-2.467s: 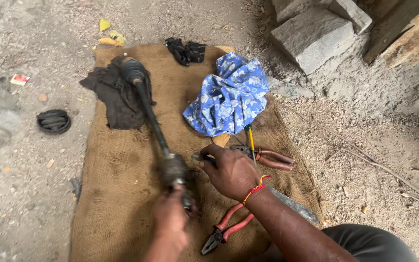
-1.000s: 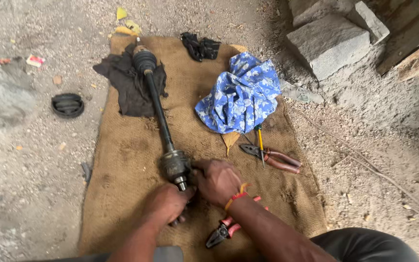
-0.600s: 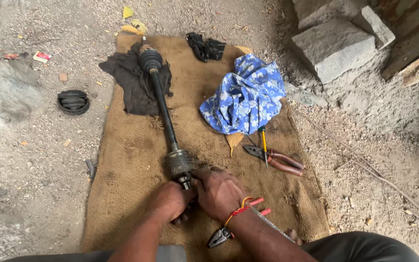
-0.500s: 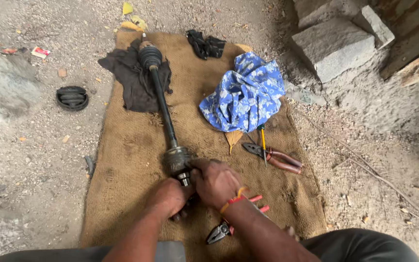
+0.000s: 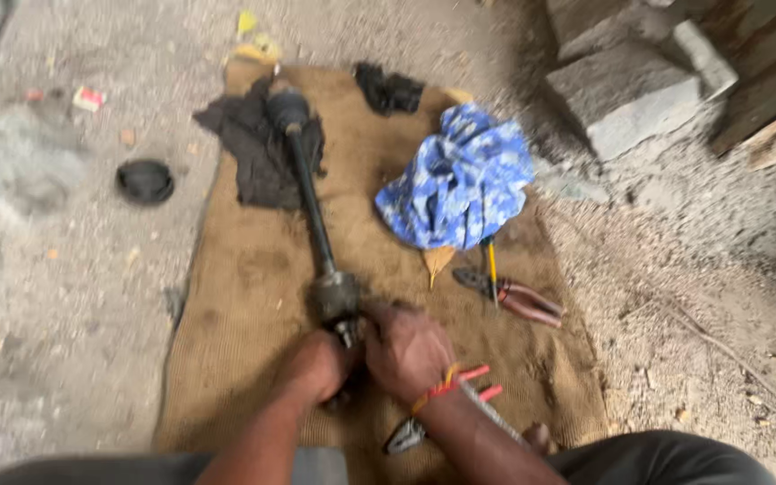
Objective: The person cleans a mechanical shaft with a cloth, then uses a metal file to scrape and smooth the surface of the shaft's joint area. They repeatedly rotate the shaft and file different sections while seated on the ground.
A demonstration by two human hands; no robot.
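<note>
- Holding the near end of the long metal shaft [image 5: 316,224], both my hands are shut around it: left hand [image 5: 321,366], right hand [image 5: 406,350].
- A moment ago my right hand sat higher; now both squeeze together, so I think the end piece is being worked.
- Red pliers [image 5: 442,409] lie just under my right wrist, on the brown sack [image 5: 244,296].
</note>
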